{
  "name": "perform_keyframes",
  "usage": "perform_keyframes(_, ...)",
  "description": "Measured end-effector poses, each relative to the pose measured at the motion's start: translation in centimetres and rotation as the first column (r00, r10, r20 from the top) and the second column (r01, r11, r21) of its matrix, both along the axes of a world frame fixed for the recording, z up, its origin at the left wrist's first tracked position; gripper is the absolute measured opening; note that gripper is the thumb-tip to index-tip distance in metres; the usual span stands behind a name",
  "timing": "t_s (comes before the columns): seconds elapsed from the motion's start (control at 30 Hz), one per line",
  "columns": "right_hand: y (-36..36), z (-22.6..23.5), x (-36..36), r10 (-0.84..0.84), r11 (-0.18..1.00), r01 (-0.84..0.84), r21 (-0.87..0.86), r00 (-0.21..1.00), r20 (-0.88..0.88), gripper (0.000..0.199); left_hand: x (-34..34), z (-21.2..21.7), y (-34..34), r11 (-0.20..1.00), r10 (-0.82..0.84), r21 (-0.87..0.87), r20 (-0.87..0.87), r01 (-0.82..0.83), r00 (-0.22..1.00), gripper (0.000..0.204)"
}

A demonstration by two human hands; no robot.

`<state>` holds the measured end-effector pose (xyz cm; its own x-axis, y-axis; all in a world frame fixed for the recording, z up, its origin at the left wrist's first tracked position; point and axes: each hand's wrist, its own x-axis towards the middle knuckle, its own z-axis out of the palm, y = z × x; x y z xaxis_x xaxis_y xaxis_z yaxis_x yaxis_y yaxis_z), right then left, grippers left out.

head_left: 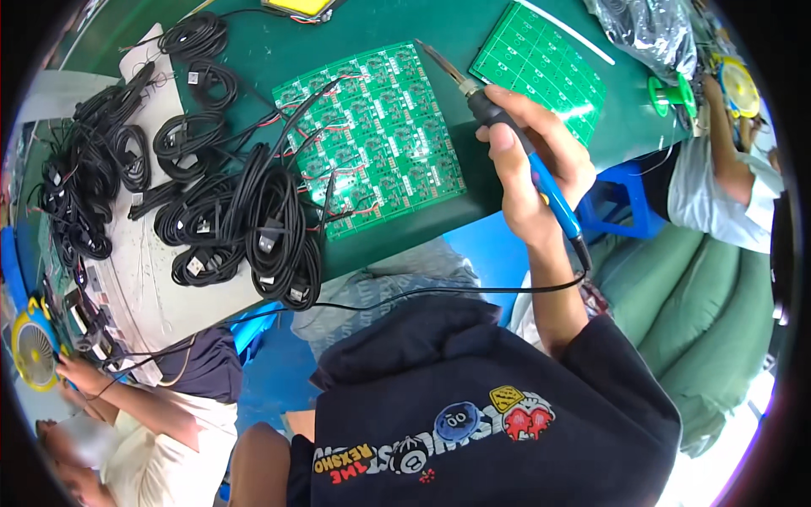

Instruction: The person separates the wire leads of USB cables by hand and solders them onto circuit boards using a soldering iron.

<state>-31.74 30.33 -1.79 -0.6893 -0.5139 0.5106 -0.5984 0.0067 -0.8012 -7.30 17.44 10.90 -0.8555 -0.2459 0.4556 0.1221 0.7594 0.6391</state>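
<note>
My right hand (532, 169) is closed around the handle of a blue and black soldering iron (568, 221). The iron's metal tip points up and left, over the far right corner of a green circuit board panel (418, 139); whether it touches anything, I cannot tell. Thin red and black wire ends lie across the panel's left part, leading from coiled black USB cables (279, 232) heaped beside it. My left hand is outside the picture; only part of that arm appears at the lower edge.
A second green panel (541, 63) lies at the far right, near a green spool (672, 97) and clear plastic bags (646, 34). More black cables (80, 186) pile up on the left. The iron's cord runs left along the table's near edge. Other people sit on both sides by yellow fans (35, 346).
</note>
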Motion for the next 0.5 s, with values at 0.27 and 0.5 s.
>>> perform_keyframes(0.27, 0.4, 0.0, 0.7, -0.018, 0.999, 0.017, 0.051, 1.000, 0.018, 0.026, 3.9, 2.1, 0.8, 0.994, 0.054, -0.085, -0.179, -0.070, 0.982, 0.022)
perform_keyframes(0.5, 0.4, 0.1, 0.9, -0.030, 0.991, 0.026, 0.129, 0.999, 0.026, 0.028, 7.0, 4.1, 0.7, 0.983, 0.107, -0.109, -0.318, -0.149, 0.942, 0.026)
